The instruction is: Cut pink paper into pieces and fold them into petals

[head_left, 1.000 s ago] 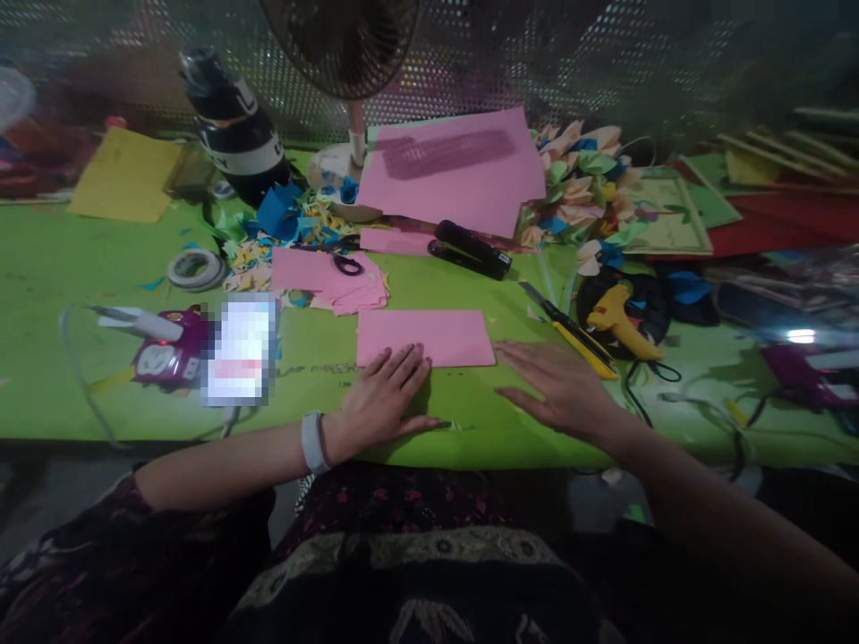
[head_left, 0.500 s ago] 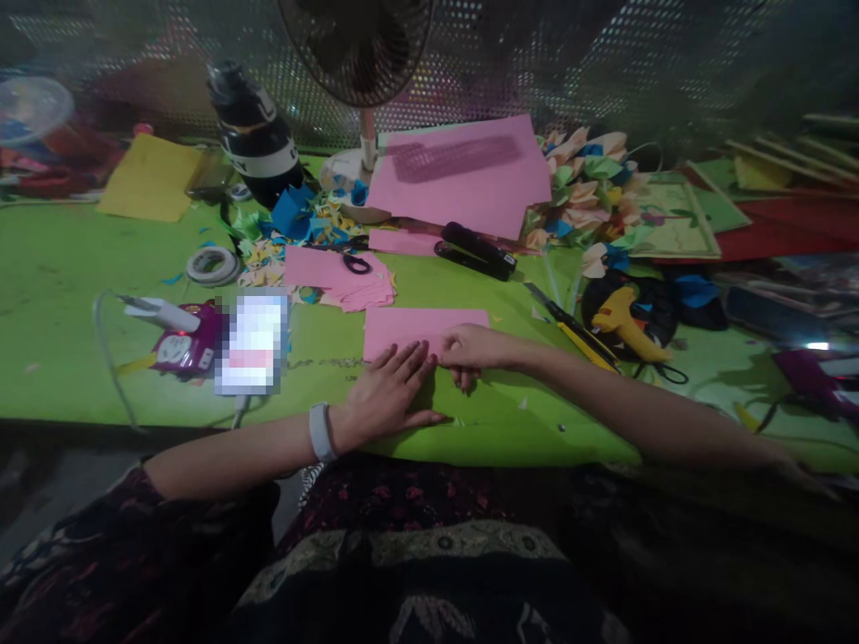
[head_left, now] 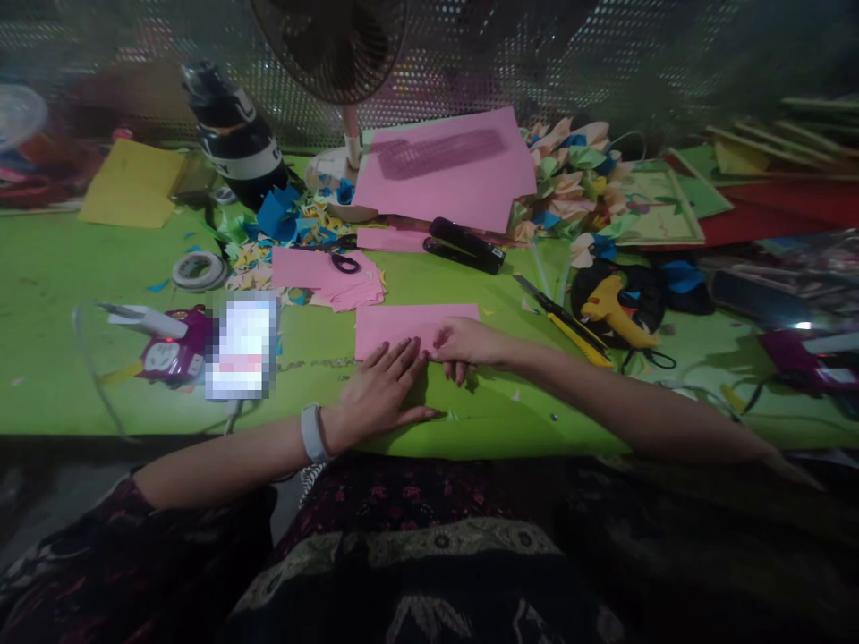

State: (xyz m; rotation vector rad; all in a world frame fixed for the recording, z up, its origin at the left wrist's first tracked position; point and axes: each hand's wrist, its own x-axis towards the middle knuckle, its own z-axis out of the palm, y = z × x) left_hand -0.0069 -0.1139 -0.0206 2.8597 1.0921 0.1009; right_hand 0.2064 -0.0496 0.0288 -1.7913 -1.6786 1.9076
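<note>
A pink sheet of paper (head_left: 403,324) lies folded or cut to a narrow strip on the green table in front of me. My left hand (head_left: 381,386) rests flat near its lower edge, fingers spread and the fingertips on the paper. On the paper's right part, my right hand (head_left: 464,347) is closed, thumb and index finger curled together at the lower edge beside the left fingertips. Its palm hides the paper's lower right corner. A yellow box cutter (head_left: 575,335) lies to the right of my right hand, its blade out.
Behind are a black stapler (head_left: 464,246), scissors (head_left: 344,263) on pink paper pieces (head_left: 301,268), and a large pink sheet (head_left: 449,174). At left are a phone (head_left: 242,347), tape roll (head_left: 199,270) and bottle (head_left: 242,148). A yellow glue gun (head_left: 614,309) lies right; a fan (head_left: 335,45) stands behind.
The whole view has shifted slightly, so things sit a little further left. My left hand stays flat on the paper; my right fingers have loosened a little at the paper's lower edge.
</note>
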